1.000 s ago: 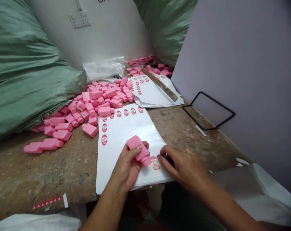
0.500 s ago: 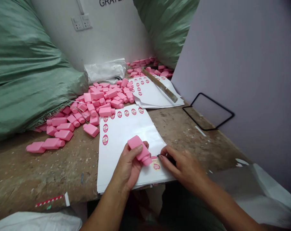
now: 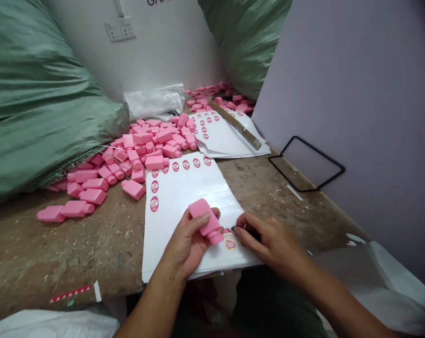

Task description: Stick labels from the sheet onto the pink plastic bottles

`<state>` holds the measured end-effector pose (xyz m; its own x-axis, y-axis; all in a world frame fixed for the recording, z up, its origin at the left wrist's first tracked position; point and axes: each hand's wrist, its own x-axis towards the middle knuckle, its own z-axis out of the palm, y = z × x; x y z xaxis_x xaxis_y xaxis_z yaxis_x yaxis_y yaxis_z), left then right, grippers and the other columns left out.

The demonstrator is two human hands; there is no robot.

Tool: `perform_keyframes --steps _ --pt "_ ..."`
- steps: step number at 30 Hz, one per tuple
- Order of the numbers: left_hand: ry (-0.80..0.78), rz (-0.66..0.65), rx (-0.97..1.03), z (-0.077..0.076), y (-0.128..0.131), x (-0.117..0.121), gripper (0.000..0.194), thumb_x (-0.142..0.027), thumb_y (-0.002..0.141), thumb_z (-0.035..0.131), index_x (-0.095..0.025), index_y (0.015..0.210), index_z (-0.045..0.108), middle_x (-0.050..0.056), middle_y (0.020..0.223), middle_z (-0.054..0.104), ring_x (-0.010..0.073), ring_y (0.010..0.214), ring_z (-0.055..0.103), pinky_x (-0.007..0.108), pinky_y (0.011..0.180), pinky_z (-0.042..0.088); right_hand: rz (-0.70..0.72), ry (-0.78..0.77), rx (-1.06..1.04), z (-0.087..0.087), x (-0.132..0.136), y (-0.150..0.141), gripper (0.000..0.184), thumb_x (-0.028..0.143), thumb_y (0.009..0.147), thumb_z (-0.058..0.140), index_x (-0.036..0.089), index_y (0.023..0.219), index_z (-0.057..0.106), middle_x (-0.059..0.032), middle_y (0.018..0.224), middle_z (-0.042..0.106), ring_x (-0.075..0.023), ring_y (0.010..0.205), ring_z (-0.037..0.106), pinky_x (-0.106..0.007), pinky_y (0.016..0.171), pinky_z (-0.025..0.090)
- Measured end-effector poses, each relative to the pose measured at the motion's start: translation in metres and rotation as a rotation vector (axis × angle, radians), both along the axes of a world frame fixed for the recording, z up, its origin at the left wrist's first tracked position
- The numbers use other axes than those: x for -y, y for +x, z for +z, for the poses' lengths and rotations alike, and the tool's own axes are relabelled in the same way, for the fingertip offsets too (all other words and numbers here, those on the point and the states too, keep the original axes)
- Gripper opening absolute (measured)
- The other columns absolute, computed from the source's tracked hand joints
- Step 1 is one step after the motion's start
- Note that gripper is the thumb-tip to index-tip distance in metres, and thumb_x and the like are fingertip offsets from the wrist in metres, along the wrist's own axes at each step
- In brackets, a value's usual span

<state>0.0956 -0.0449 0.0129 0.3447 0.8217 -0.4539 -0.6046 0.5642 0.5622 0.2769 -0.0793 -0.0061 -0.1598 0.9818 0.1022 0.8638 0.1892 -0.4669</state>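
Observation:
My left hand (image 3: 194,237) is wrapped round a pink plastic bottle (image 3: 204,218), its neck tilted down to the right. Under it lies a stack of white sticker sheets (image 3: 184,197), with small oval pink stickers (image 3: 154,204) along the left and top edges. A pink and cream sticker (image 3: 230,243) lies near the sheet's lower right, just below the bottle's neck. My right hand (image 3: 269,237) is closed in a pinch beside this sticker. Something small and dark shows between its fingers, its pointed tip near the sticker's upper edge; its kind is unclear.
Many pink bottles (image 3: 142,141) lie heaped at the left, against a large green sack (image 3: 50,112). Behind, a wooden stick (image 3: 235,123) rests on a second stack of sticker sheets (image 3: 223,141). A black wire frame (image 3: 313,190) leans on the right panel (image 3: 356,103).
The view has shifted very slightly. Both hands hold nearly the same pose, the bottle still in my left hand and my right fingertips still beside the sticker.

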Motion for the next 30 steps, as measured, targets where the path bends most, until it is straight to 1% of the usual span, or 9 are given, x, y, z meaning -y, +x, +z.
perform_keyframes --steps 4,9,13,16,20,22,25,27,30 --pt "0.007 0.061 0.026 -0.004 0.000 0.000 0.031 -0.013 0.076 0.067 -0.012 0.105 0.057 0.012 0.097 0.069 0.0194 0.096 0.065 0.028 0.085 0.050 0.020 0.116 0.108 -0.001 0.001 -0.002 0.014 0.028 0.089 0.047 0.022 0.080 0.055 0.0006 0.069 0.069 -0.0168 0.055 0.057 -0.033 0.063 0.029" --pt "-0.002 0.086 0.028 -0.003 0.002 0.000 0.028 -0.012 0.077 0.066 -0.012 0.104 0.057 0.012 0.095 0.070 0.0201 0.096 0.066 0.029 0.085 0.050 0.049 0.165 0.145 -0.004 0.001 -0.006 0.016 0.030 0.091 0.048 0.021 0.079 0.054 0.0013 0.068 0.069 -0.0158 0.054 0.057 -0.033 0.062 0.025" --pt "-0.011 0.092 0.024 -0.002 0.003 0.001 0.030 -0.011 0.075 0.068 -0.012 0.103 0.058 0.011 0.096 0.070 0.0200 0.097 0.065 0.030 0.088 0.050 -0.003 0.180 0.129 -0.005 0.000 -0.008 0.020 0.034 0.088 0.050 0.021 0.074 0.054 -0.0004 0.067 0.069 -0.0165 0.056 0.057 -0.034 0.063 0.026" --pt "-0.006 0.101 0.003 -0.003 0.003 0.001 0.032 -0.012 0.074 0.069 -0.012 0.104 0.059 0.011 0.096 0.070 0.0198 0.098 0.065 0.029 0.088 0.050 -0.074 0.016 -0.093 -0.004 -0.002 -0.007 0.025 0.039 0.084 0.051 0.021 0.067 0.053 0.0006 0.059 0.062 -0.0150 0.053 0.051 -0.031 0.059 0.029" --pt "0.008 0.106 -0.035 -0.003 0.004 0.001 0.034 -0.012 0.073 0.069 -0.013 0.105 0.057 0.011 0.096 0.069 0.0204 0.097 0.065 0.030 0.086 0.050 -0.169 -0.294 -0.642 0.000 -0.002 0.001 0.036 0.053 0.076 0.056 0.022 0.060 0.048 0.0024 0.055 0.051 -0.0127 0.051 0.044 -0.026 0.048 0.029" --pt "0.032 0.093 -0.074 0.000 0.005 0.002 0.035 -0.013 0.073 0.069 -0.014 0.105 0.056 0.010 0.097 0.067 0.0212 0.096 0.065 0.032 0.082 0.052 -0.244 -0.338 -0.812 0.004 0.000 0.005 0.038 0.056 0.074 0.059 0.022 0.062 0.048 0.0047 0.051 0.045 -0.0107 0.046 0.038 -0.024 0.044 0.027" --pt "0.090 0.032 -0.147 0.006 0.007 0.005 0.037 -0.017 0.073 0.070 -0.017 0.108 0.055 0.009 0.101 0.065 0.0211 0.091 0.065 0.032 0.072 0.053 -0.291 -0.274 -0.882 0.016 0.006 0.008 0.038 0.057 0.073 0.063 0.022 0.065 0.050 0.0066 0.049 0.038 -0.0095 0.043 0.033 -0.024 0.041 0.026" --pt "0.135 -0.023 -0.155 0.011 0.009 0.008 0.038 -0.022 0.076 0.069 -0.020 0.111 0.054 0.007 0.102 0.065 0.0192 0.087 0.064 0.030 0.069 0.052 -0.233 -0.232 -0.853 0.027 0.009 0.005 0.036 0.055 0.074 0.064 0.022 0.067 0.054 0.0047 0.053 0.043 -0.0106 0.047 0.038 -0.024 0.043 0.030" --pt "0.151 -0.070 -0.099 0.019 0.012 0.015 0.038 -0.038 0.083 0.062 -0.018 0.114 0.053 0.009 0.097 0.067 0.0189 0.086 0.064 0.030 0.072 0.051 -0.172 -0.188 -0.782 0.043 0.011 -0.002 0.031 0.051 0.076 0.063 0.021 0.069 0.057 0.0028 0.058 0.048 -0.0120 0.053 0.043 -0.024 0.046 0.034"
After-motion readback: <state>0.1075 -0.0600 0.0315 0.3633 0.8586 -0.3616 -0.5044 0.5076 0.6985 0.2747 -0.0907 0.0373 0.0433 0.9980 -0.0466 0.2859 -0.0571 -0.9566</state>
